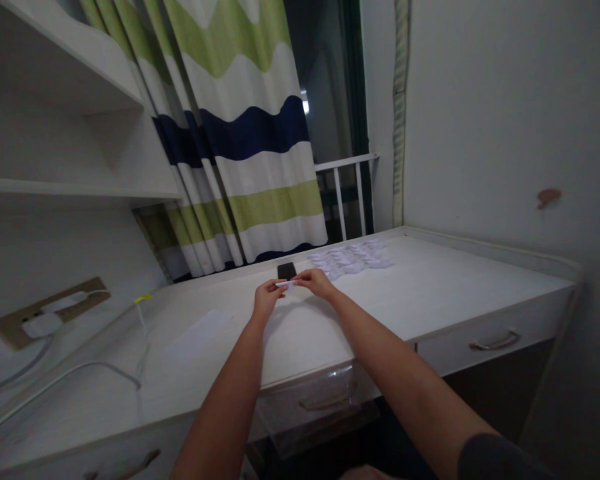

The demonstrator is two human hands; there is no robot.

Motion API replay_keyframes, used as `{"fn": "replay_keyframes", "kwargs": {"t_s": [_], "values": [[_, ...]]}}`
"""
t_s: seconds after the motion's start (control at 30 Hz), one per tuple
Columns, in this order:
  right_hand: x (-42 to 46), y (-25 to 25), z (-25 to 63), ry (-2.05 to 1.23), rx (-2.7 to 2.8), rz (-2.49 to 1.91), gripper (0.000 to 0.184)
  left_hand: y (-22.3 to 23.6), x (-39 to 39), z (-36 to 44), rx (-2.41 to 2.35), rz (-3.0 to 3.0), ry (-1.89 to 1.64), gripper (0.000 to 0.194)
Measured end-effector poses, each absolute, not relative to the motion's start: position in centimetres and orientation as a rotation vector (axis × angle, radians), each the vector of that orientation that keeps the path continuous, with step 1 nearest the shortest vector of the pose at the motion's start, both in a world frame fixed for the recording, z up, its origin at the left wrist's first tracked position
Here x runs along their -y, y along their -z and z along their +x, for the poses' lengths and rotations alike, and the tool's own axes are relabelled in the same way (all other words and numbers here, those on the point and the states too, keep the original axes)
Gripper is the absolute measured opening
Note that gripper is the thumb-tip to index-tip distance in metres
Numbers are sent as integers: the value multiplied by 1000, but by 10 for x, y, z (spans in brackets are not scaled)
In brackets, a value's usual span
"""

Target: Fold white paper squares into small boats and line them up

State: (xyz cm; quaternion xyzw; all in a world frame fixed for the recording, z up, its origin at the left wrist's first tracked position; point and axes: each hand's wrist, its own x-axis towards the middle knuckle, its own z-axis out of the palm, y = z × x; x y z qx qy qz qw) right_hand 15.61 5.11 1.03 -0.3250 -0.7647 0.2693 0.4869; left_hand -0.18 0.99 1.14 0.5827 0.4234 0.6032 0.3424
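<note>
Both of my hands meet over the middle of the desk, with a small white strip (289, 283) stretched between them; it looks like folded paper. My left hand (267, 297) pinches its left end. At the other end, the fingers of my right hand (316, 283) are closed on it. Just behind the strip lies a black phone-like object (287, 271). Several white twisted paper pieces (353, 259) are laid in rows at the back, beyond my right hand. To the left of my left hand, thin white paper (200, 333) rests flat on the desk.
The white desk (460, 273) has drawers along its front. A clear plastic bag (320, 397) hangs at the front edge. White cables (95, 365) run over the left side from a wall socket (50, 313). A shelf (70, 190) juts out above left, beside a striped curtain (260, 133).
</note>
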Motion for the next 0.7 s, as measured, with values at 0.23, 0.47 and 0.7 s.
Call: {"fn": "replay_keyframes", "kwargs": {"t_s": [0.23,0.47,0.7], "values": [[-57,-6,157,-506,1872,-754,11,-10,-10,-3,-1212,1580,-1592,23],[-56,-6,156,-682,1845,-750,13,-10,-10,-3,-1159,1560,-1463,21],[-59,-6,156,-850,1782,-741,17,-10,-9,-1,-1050,1440,-1421,29]]}}
